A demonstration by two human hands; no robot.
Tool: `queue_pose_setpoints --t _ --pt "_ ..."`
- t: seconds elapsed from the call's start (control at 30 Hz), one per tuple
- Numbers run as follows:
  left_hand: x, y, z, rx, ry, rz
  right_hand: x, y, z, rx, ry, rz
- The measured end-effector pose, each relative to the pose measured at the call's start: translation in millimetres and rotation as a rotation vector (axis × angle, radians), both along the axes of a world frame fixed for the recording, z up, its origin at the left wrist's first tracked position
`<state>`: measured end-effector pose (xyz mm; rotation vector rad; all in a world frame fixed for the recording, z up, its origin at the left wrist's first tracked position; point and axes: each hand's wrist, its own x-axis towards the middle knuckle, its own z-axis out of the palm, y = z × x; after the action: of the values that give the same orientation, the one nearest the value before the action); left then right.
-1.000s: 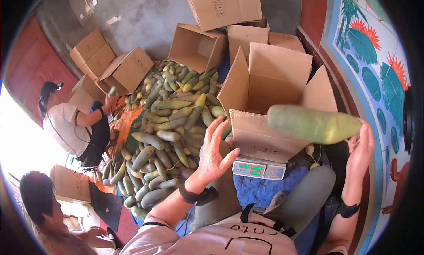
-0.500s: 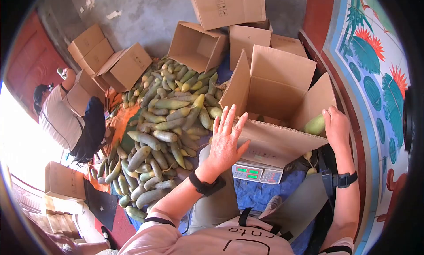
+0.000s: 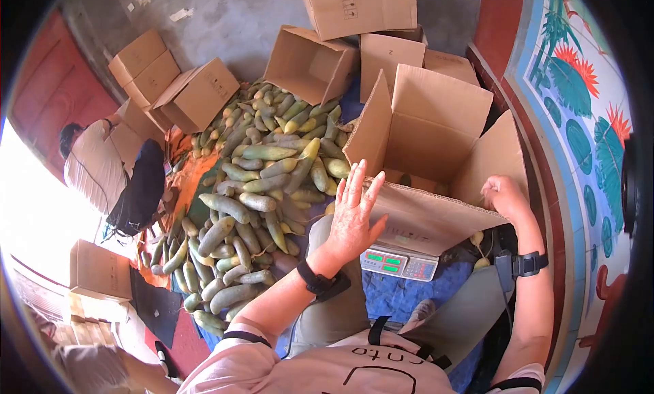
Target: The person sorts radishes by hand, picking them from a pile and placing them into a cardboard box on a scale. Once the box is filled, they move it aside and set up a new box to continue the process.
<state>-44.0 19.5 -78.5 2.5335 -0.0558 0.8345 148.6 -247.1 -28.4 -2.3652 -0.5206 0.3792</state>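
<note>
My left hand is open, fingers spread, at the front left corner of an open cardboard box. Over the box's front right corner, my right hand reaches inside with its fingers curled; the front wall hides its fingertips and whatever they hold. The box stands on a digital scale with lit green displays. Something dark green shows low inside the box. To the left lies a large heap of green radishes.
Open cardboard boxes stand behind the heap, with more stacked at the back left. A person crouches at the far left beside a box. Another person's leg shows at lower left. A painted tile wall borders the right side.
My right hand has moved lower into the box, and the green radish it held is now out of sight. My left hand stays almost still. The crouching person has bent lower.
</note>
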Motion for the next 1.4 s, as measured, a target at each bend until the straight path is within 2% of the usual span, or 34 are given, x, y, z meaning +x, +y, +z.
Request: queue_pose_setpoints --t 0.13,0.23,0.27,0.33,0.4,0.47,0.53,0.67,0.73,0.77,0.8,0.87,0.9,0.97,1.0,1.07,1.1,1.13,1.2,1.23,1.27,1.37,1.4 --pt "-1 -1 -7 0.003 -0.048 0.012 -3 -2 2 0.177 0.034 0.012" --pt "-2 0 -11 -0.011 -0.043 0.005 -33 8 22 0.317 -0.179 -0.047" --pt "-3 1 -11 -0.023 -0.041 -0.021 -42 9 25 0.312 -0.174 -0.037" --pt "-8 3 -10 0.008 -0.020 0.015 -58 7 25 0.259 -0.447 -0.011" --pt "-16 9 -12 -0.066 0.023 0.030 -74 2 23 0.212 -0.498 0.000" --pt "-25 22 -22 -0.097 -0.043 0.055 -84 -6 17 0.071 -0.756 0.063" --pt "-42 41 -32 -0.127 -0.023 0.119 -90 -19 10 -0.016 -0.774 0.112" --pt "-85 90 -77 -0.219 0.101 0.407 -102 -44 -10 -0.053 -0.980 0.000" --pt "-112 114 -107 -0.216 0.185 0.526 -107 -56 -18 -0.014 -1.081 -0.004" --pt "-127 124 -126 -0.217 0.209 0.568 -110 -62 -21 -0.076 -1.166 0.003" --pt "-142 130 -142 -0.272 0.268 0.602 -111 -69 -28 -0.102 -1.168 -0.007" --pt "-169 139 -168 -0.203 0.462 0.633 -114 -82 -43 -0.110 -1.120 -0.023" --pt "-179 139 -182 -0.209 0.468 0.638 -113 -89 -52 -0.113 -1.116 -0.014" --pt "-198 138 -214 -0.475 0.595 0.682 -111 -102 -71 -0.144 -0.999 -0.034" --pt "-206 138 -232 -0.482 0.599 0.685 -111 -108 -79 -0.148 -0.997 -0.026" --pt "-222 142 -281 -0.415 0.721 0.577 -111 -116 -92 -0.261 -0.903 -0.060" --pt "-234 150 -321 0.241 0.774 0.336 -112 -119 -97 -0.293 -0.880 -0.066" --pt "-230 144 -321 0.230 0.776 0.342 -111 -123 -104 -0.295 -0.883 -0.054" --pt "-215 130 -316 0.711 1.190 -0.057 -109 -130 -116 -0.297 -0.814 -0.073" --pt "-235 137 -372 0.427 0.844 0.003 -108 -128 -117 -0.276 -0.781 -0.112" --pt "-228 131 -363 0.412 0.843 0.011 -107 -129 -118 -0.281 -0.786 -0.097" --pt "-199 112 -327 -0.438 1.289 0.301 -106 -129 -119 -0.236 -0.730 -0.132" --pt "-193 106 -330 -0.454 1.283 0.302 -107 -129 -119 -0.240 -0.739 -0.119"
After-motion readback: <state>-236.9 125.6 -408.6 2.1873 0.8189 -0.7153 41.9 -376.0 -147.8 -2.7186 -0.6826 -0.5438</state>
